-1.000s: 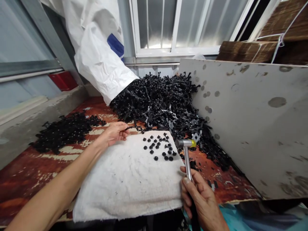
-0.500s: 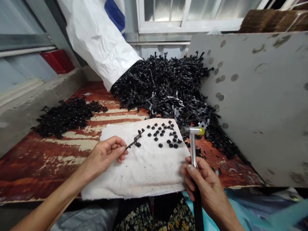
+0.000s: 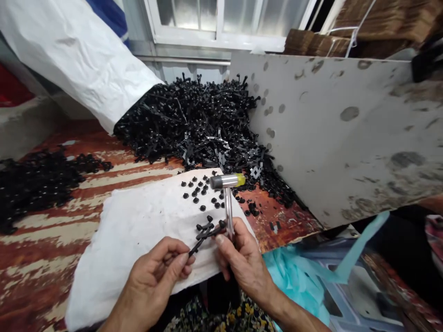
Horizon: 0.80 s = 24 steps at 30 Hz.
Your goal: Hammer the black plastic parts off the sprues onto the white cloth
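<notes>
Head view: two hands are seen over one white cloth (image 3: 138, 230) laid on the worn red table (image 3: 41, 249). One black plastic sprue (image 3: 206, 230) is pinched at its lower end between thumb and fingertips of the left hand (image 3: 155, 281); its upper end is touched by the right hand (image 3: 242, 258). One small hammer (image 3: 227, 184) (metal head, yellow tip) is gripped by its shaft in the closed fingers of the right hand. Roughly fifteen loose black caps (image 3: 200, 193) are scattered on the cloth's far corner. Two heaps of black parts are present: a large pile (image 3: 194, 124) spilling from one white sack (image 3: 79, 78), and a smaller pile (image 3: 34, 184) at the left. One grey board (image 3: 346, 138) is propped at the right.
</notes>
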{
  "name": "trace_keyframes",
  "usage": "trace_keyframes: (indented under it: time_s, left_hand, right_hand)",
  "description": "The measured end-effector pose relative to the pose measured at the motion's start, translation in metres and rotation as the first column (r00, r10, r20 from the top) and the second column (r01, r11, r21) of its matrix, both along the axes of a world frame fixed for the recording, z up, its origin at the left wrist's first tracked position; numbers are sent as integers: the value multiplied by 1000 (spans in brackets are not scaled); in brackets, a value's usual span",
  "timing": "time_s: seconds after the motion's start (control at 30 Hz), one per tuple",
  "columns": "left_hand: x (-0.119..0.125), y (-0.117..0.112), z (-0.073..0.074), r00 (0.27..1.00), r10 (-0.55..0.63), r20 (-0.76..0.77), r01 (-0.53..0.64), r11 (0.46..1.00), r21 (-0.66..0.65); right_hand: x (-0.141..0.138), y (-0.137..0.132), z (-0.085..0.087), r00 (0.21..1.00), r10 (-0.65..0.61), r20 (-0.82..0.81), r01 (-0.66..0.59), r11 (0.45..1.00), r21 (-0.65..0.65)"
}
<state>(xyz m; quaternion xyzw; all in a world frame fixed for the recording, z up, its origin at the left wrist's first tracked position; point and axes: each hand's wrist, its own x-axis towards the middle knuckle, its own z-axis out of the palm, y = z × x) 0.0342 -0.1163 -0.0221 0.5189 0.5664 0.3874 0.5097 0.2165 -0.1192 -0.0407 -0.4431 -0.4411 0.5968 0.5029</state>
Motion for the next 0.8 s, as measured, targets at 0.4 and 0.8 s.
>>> trace_keyframes:
  time_s: [0.4, 0.8]
  left_hand:
    - [-2, -3, 7, 750, -174, 639, 464, 826, -319]
    - [22, 9, 25, 873, -37, 487, 242, 899, -365]
  right_hand:
    - [11, 2, 8, 997, 54, -55, -51, 997, 54]
    - [9, 0, 25, 966, 72, 249, -128, 968, 214]
